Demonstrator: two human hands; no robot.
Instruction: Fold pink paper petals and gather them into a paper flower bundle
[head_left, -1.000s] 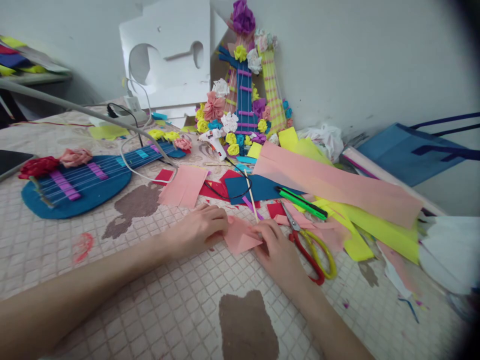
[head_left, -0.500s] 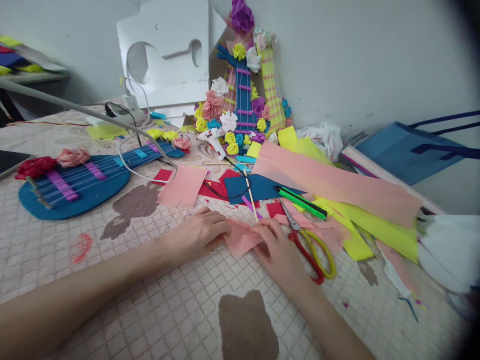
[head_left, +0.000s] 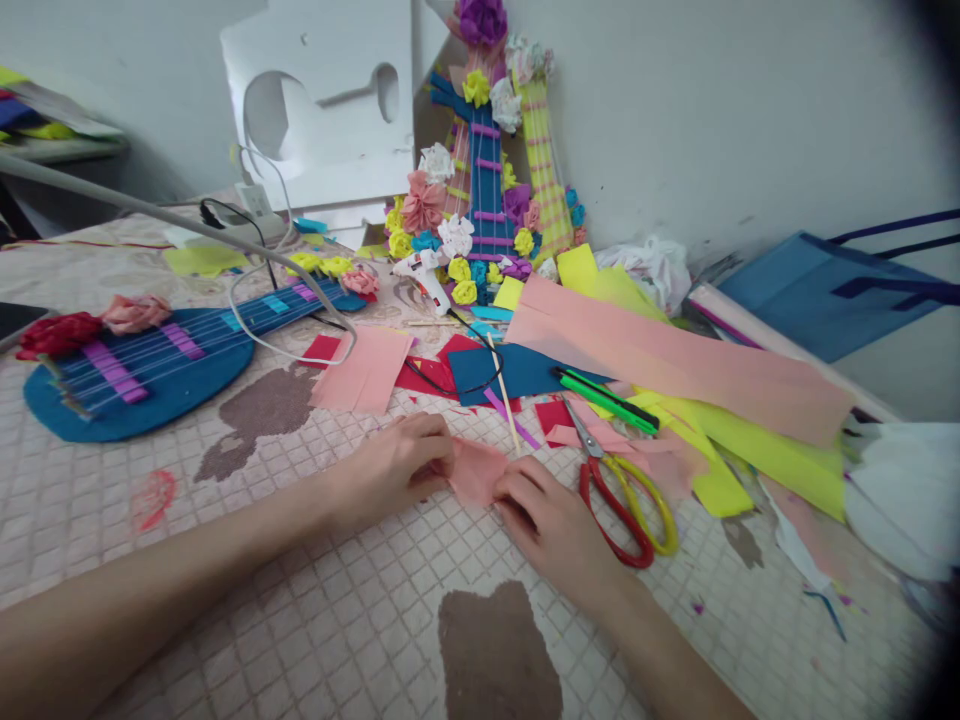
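A small piece of pink paper (head_left: pixel 475 468) lies on the tiled tabletop (head_left: pixel 337 610) between my two hands. My left hand (head_left: pixel 394 468) pinches its left edge with curled fingers. My right hand (head_left: pixel 551 525) presses and folds its right side, fingers bent onto the paper. Red and yellow scissors (head_left: pixel 622 490) lie just right of my right hand. A thin wooden stick (head_left: pixel 504 392) lies just beyond the paper.
A blue felt guitar (head_left: pixel 142 362) with paper roses lies at the left. More decorated guitars (head_left: pixel 487 170) lean on the wall behind a white glue gun (head_left: pixel 424 275). Pink, yellow, blue and red paper sheets (head_left: pixel 675 365), a green marker (head_left: pixel 604 400) and a blue bag (head_left: pixel 825 290) crowd the right.
The pink paper has been folded smaller and both hands have drawn closer together and slightly toward me. The view shifted a little to the right.
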